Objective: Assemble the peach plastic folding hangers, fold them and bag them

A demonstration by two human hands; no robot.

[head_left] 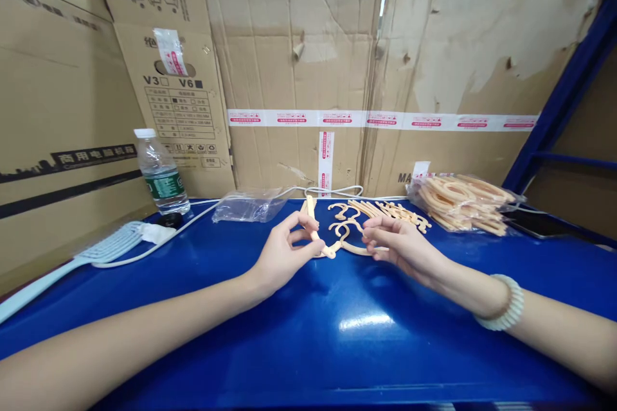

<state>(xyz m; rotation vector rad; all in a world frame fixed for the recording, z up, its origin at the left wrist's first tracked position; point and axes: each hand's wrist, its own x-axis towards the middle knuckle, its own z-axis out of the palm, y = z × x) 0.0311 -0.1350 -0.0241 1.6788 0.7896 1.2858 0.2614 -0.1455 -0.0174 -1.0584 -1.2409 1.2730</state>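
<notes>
My left hand is closed, thumb against fingers, on a narrow beige plastic strip with a hole at its near end, which looks like a hanger arm. The strip tilts up above the blue table. My right hand has its thumb and fingertips pinched together; whatever is between them is too small or hidden to make out. Between the hands lie a curved beige hanger piece and a beige hook. Just behind is a pile of similar slim beige parts.
Bagged beige curved pieces lie at the back right, near a dark phone. A clear plastic bag and a white cable lie at the back. A water bottle and hairbrush sit left. Cardboard walls the table.
</notes>
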